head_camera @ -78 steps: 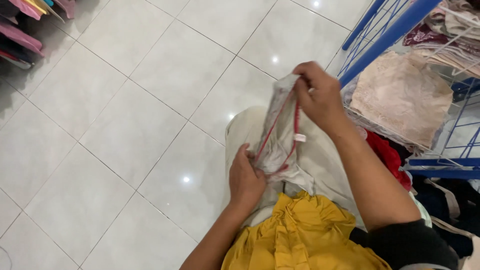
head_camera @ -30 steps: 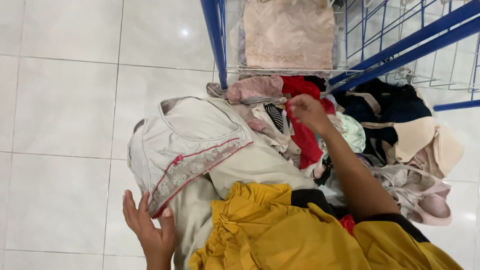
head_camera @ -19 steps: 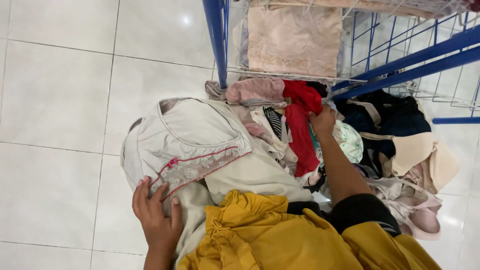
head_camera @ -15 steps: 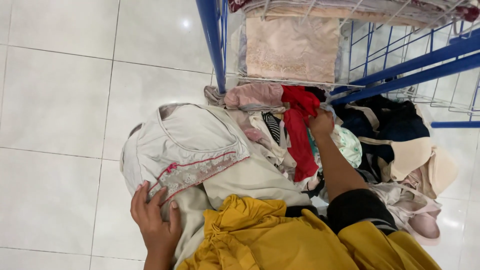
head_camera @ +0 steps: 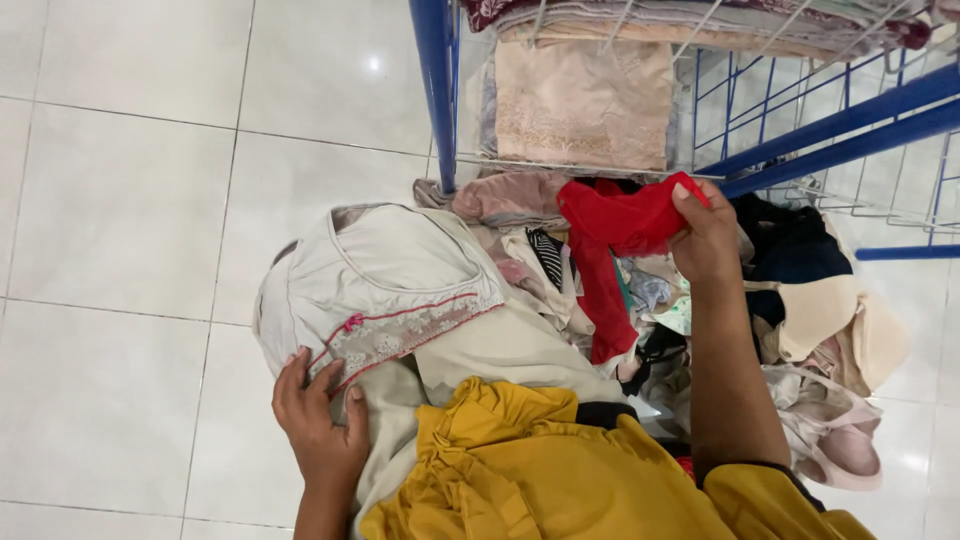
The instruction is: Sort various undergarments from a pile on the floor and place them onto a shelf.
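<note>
My left hand (head_camera: pixel 322 420) rests on the lower edge of a beige garment (head_camera: pixel 385 275) with a red-trimmed lace band, holding it down over my lap. My right hand (head_camera: pixel 708 235) grips a red garment (head_camera: pixel 612 240) and lifts it from a heap of mixed clothes (head_camera: pixel 800 300) on the floor. The red cloth hangs down from my fingers over the heap. A yellow ruffled sleeve (head_camera: pixel 540 470) covers my body at the bottom of the view.
A blue wire rack (head_camera: pixel 437 90) stands at the top, with a folded peach lace cloth (head_camera: pixel 585 100) on its shelf. White floor tiles (head_camera: pixel 130 200) stretch to the left. Pale bra cups (head_camera: pixel 850 320) lie at the right of the heap.
My right hand has taken hold of the red garment and raised it from the heap. My left hand has shifted up onto the beige garment's lace edge.
</note>
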